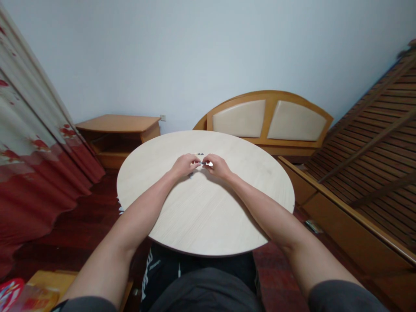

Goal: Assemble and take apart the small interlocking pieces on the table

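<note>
Both of my hands meet over the middle of a pale oval tabletop [208,216]. My left hand [186,165] and my right hand [217,166] pinch a small dark object [202,163] between them, with the fingertips nearly touching. It is too small to make out. Just beyond the hands lie small dark pieces [200,154] on the tabletop. Another small grayish piece [191,175] rests under the near side of my left hand.
A wooden cabinet [120,123] stands behind at the left, beside a red and white curtain [42,151]. Behind the table is a padded headboard [269,102]. Wooden slats [380,143] and a long bed rail [344,221] are at the right.
</note>
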{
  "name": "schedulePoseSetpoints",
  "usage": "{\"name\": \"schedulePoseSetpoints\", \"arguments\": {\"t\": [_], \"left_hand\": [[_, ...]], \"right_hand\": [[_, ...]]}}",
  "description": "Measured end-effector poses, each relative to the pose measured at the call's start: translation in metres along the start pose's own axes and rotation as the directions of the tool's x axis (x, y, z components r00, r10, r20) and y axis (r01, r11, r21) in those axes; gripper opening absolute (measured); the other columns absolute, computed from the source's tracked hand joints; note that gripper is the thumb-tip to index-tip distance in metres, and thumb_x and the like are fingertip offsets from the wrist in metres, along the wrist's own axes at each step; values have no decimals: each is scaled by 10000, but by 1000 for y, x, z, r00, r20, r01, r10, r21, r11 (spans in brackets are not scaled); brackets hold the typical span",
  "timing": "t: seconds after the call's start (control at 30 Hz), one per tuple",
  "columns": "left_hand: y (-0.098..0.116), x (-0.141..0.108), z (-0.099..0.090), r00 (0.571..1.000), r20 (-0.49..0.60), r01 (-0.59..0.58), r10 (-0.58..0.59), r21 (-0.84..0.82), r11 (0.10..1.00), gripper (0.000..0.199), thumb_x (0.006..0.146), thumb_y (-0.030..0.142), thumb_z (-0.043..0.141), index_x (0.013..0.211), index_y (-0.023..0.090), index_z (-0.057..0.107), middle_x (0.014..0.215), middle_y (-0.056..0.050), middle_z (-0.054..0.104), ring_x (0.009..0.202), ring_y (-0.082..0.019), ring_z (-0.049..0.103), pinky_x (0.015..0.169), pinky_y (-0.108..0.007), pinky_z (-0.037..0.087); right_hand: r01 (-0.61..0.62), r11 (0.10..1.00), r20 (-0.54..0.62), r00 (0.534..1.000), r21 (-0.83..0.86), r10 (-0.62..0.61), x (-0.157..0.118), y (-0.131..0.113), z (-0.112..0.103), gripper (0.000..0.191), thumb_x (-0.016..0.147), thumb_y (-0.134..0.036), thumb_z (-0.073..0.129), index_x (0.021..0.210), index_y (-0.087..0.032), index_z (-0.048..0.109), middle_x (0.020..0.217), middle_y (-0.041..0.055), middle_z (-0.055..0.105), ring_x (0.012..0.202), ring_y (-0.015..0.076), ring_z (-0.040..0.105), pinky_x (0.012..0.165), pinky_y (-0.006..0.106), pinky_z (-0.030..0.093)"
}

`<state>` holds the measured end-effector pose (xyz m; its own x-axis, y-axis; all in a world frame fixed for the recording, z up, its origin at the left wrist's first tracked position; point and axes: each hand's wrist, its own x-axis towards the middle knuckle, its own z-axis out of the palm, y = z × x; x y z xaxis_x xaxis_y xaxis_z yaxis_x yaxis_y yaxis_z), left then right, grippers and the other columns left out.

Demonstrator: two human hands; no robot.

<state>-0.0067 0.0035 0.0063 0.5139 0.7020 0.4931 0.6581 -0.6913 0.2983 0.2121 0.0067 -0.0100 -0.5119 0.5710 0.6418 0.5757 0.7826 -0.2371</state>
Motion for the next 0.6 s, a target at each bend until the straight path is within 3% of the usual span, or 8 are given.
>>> {"name": "schedulePoseSetpoints", "arguments": {"t": [0.17, 0.3, 0.4, 0.53, 0.6], "left_hand": [[2, 0, 0, 1000, 13, 22, -22, 11, 1000, 180, 922, 302, 651, 981, 203, 790, 962, -65, 776, 908, -208, 680, 849, -324, 507], [3, 1, -1, 998, 3, 63, -63, 18, 998, 191, 926, 308, 647, 985, 201, 793, 997, -70, 781, 939, -218, 683, 855, -330, 505], [4, 0, -1, 996, -4, 92, -92, 21, 996, 196, 924, 312, 646, 978, 194, 794, 990, -76, 779, 924, -222, 683, 850, -337, 506], [4, 0, -1, 995, -11, 103, -103, 22, 994, 194, 917, 313, 645, 966, 197, 793, 976, -75, 778, 900, -218, 681, 836, -335, 509], [3, 0, 0, 994, -9, 105, -105, 17, 994, 191, 914, 312, 644, 962, 202, 793, 975, -71, 779, 896, -215, 681, 831, -330, 509]], "right_hand": [[-68, 998, 17, 998, 18, 67, 0, 3, -6, 203, 866, -255, 711, 1057, -189, 694, 951, 74, 727, 859, 208, 641, 804, 315, 466], [-235, 970, 101, 969, 69, 227, -3, 19, -29, 294, 930, -453, 650, 978, -174, 726, 869, 61, 740, 764, 177, 638, 725, 287, 467], [-375, 925, 277, 897, 66, 344, -9, 35, -47, 382, 885, -536, 681, 916, -162, 753, 783, 44, 727, 683, 153, 607, 643, 265, 438], [-488, 873, 526, 741, -5, 417, -15, 48, -53, 430, 656, -523, 872, 888, -174, 776, 671, -6, 676, 608, 135, 567, 589, 258, 406], [-496, 868, 547, 733, 24, 405, -15, 50, -48, 429, 603, -492, 899, 866, -177, 772, 653, -17, 659, 598, 130, 556, 585, 256, 406]]}}
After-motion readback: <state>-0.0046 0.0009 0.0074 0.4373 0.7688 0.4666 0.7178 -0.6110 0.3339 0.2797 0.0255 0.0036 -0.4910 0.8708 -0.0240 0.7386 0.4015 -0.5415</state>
